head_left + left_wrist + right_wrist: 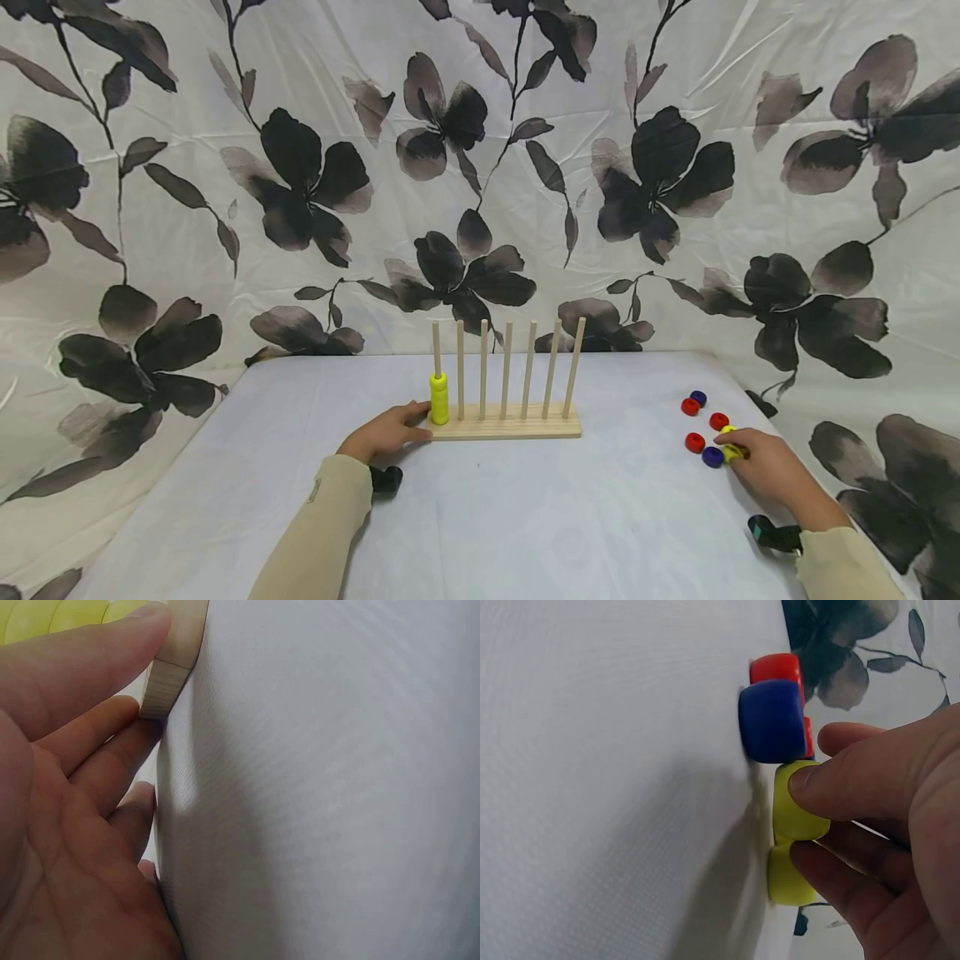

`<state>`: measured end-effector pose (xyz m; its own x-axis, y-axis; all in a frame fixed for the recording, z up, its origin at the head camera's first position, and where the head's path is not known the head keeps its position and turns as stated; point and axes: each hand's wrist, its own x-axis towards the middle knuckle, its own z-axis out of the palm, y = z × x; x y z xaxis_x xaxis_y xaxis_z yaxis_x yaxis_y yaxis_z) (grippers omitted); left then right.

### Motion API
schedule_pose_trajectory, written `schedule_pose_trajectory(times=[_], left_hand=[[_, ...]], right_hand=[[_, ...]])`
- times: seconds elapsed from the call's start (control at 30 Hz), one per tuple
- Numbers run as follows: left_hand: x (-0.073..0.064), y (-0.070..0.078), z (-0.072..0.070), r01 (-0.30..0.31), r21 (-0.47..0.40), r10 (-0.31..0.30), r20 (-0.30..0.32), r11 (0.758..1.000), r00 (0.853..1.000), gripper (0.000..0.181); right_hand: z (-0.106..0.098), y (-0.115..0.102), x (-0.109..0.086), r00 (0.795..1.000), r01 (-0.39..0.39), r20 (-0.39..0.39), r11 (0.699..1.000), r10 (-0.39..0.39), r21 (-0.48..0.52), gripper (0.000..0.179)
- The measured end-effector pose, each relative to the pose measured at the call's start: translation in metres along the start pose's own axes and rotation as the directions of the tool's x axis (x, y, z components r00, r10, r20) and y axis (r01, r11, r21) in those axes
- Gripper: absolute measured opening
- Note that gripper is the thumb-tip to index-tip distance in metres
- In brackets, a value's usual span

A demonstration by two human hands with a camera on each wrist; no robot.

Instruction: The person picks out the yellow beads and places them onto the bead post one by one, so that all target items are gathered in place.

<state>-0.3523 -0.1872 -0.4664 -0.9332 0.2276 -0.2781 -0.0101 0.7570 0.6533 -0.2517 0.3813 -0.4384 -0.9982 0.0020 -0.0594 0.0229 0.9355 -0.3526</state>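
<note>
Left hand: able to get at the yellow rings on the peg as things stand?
Probably yes: the left hand holds the near end of the wooden base, right beside the yellow rings, with nothing visible between. It would likely need to free its grip first.

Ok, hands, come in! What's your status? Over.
Left hand holding wooden stand. Right hand pinching yellow bead. Yellow stack on leftmost peg. Blue bead crowding close.
</note>
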Motion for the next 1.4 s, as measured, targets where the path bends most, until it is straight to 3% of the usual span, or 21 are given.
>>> schedule_pose_trajectory(times=[0.5, 0.93, 1.2, 1.4], left_hand=[[0.008, -0.001, -0.008, -0.011, 0.005, 0.011, 0.005, 1.0, 1.0, 0.072], [0.012, -0.004, -0.011, -0.018, 0.011, 0.018, 0.009, 1.0, 1.0, 0.07], [0.018, -0.007, -0.012, -0.031, 0.012, 0.031, 0.01, 0.999, 0.999, 0.07], [0.024, -0.009, -0.013, -0.046, 0.025, 0.045, 0.013, 0.999, 0.999, 0.07]], right_hand=[[-0.004, -0.021, -0.005, 0.99, 0.072, -0.125, 0.997, -0.067, 0.04, 0.035], [-0.002, -0.054, 0.001, 0.989, 0.078, -0.137, 0.987, -0.059, 0.143, 0.047], [0.001, -0.074, 0.008, 0.97, 0.175, -0.198, 0.969, -0.14, 0.174, 0.025], [0.004, -0.088, 0.014, 0.975, 0.185, -0.171, 0.951, -0.145, 0.247, 0.029]])
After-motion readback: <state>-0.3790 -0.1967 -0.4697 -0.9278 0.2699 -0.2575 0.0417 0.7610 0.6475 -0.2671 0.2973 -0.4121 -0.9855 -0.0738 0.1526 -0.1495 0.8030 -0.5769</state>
